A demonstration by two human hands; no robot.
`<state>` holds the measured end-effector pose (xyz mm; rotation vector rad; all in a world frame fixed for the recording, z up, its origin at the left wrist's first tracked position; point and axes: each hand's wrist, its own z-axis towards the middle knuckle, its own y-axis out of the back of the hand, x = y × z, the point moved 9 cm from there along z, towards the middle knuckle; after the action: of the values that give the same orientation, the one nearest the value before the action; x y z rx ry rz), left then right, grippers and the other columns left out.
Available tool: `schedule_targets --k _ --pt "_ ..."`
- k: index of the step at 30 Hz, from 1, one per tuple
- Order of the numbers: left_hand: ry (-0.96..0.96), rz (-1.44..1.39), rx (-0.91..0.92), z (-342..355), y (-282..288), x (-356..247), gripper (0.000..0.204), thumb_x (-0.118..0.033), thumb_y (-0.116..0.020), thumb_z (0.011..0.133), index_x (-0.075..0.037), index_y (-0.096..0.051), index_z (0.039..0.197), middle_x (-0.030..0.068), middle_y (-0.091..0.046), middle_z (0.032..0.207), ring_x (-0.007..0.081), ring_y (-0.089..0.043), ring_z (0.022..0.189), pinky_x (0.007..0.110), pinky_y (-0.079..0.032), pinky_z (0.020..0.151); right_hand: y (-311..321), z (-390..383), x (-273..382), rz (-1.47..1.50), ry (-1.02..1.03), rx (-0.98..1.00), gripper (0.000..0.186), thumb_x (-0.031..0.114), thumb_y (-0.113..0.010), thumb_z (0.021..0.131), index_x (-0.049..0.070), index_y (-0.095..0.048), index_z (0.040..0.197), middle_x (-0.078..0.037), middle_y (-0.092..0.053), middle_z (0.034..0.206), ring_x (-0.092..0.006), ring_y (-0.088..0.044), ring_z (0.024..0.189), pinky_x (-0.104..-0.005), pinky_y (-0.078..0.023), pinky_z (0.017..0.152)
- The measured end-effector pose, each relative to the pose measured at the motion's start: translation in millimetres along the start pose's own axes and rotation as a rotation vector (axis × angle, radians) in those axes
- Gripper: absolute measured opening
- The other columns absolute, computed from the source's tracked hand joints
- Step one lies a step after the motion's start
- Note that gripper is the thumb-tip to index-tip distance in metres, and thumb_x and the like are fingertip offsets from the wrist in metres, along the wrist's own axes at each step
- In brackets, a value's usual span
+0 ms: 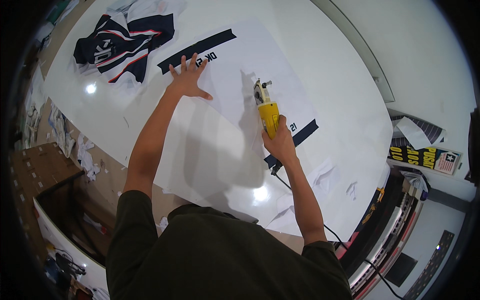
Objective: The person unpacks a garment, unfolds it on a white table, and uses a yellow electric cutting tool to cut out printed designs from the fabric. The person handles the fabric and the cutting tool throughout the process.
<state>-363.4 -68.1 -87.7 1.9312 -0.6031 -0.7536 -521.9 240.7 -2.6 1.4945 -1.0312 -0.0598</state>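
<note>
My left hand point(188, 80) lies with fingers spread on a white fabric sheet point(232, 77), just below a dark printed strip point(185, 56) with dark lettering. My right hand point(280, 140) grips a yellow electric rotary cutter point(267, 112) with a round blade at its front, over the right part of the sheet. A second dark strip point(305, 131) runs near my right hand, partly hidden under it. A black cord trails from the cutter along my right forearm.
A navy, white and red fabric piece point(125, 40) lies at the table's upper left. White scraps point(322, 177) sit on the white table point(350, 75) at right. Cardboard boxes point(50, 170) stand at left, a long machine point(385, 235) at lower right, printed sheets point(417, 155) by the wall.
</note>
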Motion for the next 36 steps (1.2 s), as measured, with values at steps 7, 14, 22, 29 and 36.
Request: schedule_targets --k 7,14,22,29,36 --pt "0.008 0.004 -0.005 -1 0 0 0.149 -0.078 -0.087 0.047 -0.027 -0.014 0.167 0.0176 0.003 0.173 0.0507 0.006 0.156 0.083 -0.002 0.112 3 20 8 -0.016 0.019 0.021 0.061 0.019 -0.069 0.088 -0.01 -0.035 0.13 -0.042 -0.065 0.1 -0.0564 -0.067 0.092 -0.054 -0.056 0.082" --pt "0.009 0.003 0.003 0 -1 0 0.149 -0.077 -0.087 0.047 -0.027 -0.014 0.167 0.0171 0.005 0.173 0.0513 0.006 0.156 0.084 -0.002 0.111 5 39 14 -0.023 0.071 0.024 0.06 0.019 -0.069 0.088 -0.009 -0.036 0.129 -0.042 -0.065 0.098 -0.0569 -0.067 0.091 -0.0554 -0.056 0.081" --pt "-0.006 -0.026 -0.029 -1 -1 0 0.147 -0.075 -0.088 0.047 -0.025 -0.018 0.166 0.0168 0.003 0.173 0.0514 0.006 0.156 0.084 -0.002 0.11 5 60 20 -0.036 0.089 0.032 0.06 0.02 -0.069 0.088 -0.008 -0.036 0.129 -0.041 -0.066 0.097 -0.0565 -0.067 0.09 -0.0561 -0.055 0.08" --pt "-0.003 -0.043 -0.034 -3 2 -1 0.147 -0.072 -0.09 0.047 -0.025 -0.018 0.166 0.0175 0.002 0.173 0.0512 0.007 0.156 0.083 -0.002 0.111 4 78 31 -0.028 0.091 0.045 0.06 0.021 -0.068 0.088 -0.009 -0.036 0.129 -0.04 -0.066 0.096 -0.0554 -0.068 0.089 -0.0545 -0.056 0.08" --pt "-0.005 -0.048 -0.029 -4 3 -2 0.147 -0.07 -0.091 0.047 -0.025 -0.018 0.166 0.0182 0.002 0.173 0.0507 0.006 0.156 0.083 -0.002 0.111 4 88 39 -0.032 0.082 0.034 0.061 0.021 -0.067 0.088 -0.01 -0.036 0.13 -0.039 -0.067 0.094 -0.0533 -0.069 0.086 -0.0529 -0.057 0.078"
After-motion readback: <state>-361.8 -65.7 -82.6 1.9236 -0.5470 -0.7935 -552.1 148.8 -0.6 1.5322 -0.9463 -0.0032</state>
